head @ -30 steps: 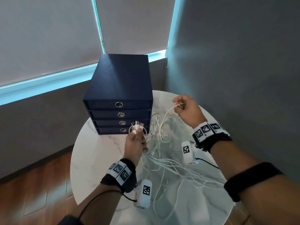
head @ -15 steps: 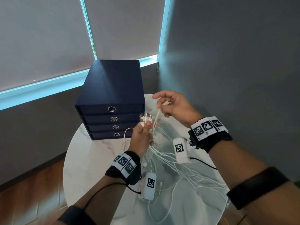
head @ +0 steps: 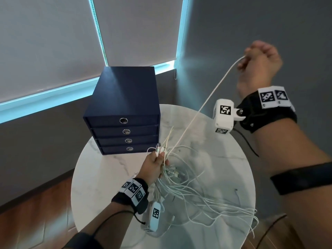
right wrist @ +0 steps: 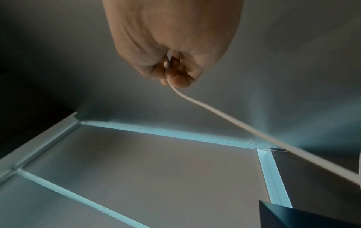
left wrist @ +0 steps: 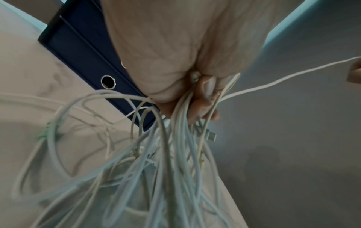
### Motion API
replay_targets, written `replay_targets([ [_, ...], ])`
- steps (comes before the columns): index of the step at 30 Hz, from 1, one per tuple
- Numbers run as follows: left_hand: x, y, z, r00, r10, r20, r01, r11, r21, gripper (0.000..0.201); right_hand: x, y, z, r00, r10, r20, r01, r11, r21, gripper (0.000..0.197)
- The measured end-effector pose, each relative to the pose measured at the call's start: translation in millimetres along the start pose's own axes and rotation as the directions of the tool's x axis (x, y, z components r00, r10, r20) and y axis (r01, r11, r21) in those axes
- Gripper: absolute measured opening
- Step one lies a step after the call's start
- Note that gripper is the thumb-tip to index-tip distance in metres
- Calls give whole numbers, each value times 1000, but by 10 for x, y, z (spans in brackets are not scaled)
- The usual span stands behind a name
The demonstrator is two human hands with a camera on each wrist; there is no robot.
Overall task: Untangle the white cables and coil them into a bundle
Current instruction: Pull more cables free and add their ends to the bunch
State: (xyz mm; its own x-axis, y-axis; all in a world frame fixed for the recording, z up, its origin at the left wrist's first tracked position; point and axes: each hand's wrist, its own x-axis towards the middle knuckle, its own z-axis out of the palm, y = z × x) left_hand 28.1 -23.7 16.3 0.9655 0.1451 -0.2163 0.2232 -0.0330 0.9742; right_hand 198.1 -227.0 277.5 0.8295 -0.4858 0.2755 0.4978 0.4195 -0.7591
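Many white cables [head: 186, 191] lie tangled on the round marble table [head: 107, 169], their ends gathered in the left hand [head: 154, 166], which is clenched round them just above the tabletop, plugs sticking up past the fingers [left wrist: 205, 98]. One cable [head: 206, 103] runs taut from that bunch up to the right hand [head: 258, 60], raised high near the grey wall and pinching its end. Just behind the left hand stands a dark blue drawer box [head: 124, 105] with four ring pulls.
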Motion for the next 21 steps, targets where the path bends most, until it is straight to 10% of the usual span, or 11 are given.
replay_targets([
  [14,45,251,-268,932,-107,-346,-40,919,-393,28,-460,487,-479,889,354,289,-278,921,-273,16],
  [21,28,629,-111,979,98,-177,-165,893,-418,30,-1048,679,-397,604,570,557,-201,785,-585,21],
])
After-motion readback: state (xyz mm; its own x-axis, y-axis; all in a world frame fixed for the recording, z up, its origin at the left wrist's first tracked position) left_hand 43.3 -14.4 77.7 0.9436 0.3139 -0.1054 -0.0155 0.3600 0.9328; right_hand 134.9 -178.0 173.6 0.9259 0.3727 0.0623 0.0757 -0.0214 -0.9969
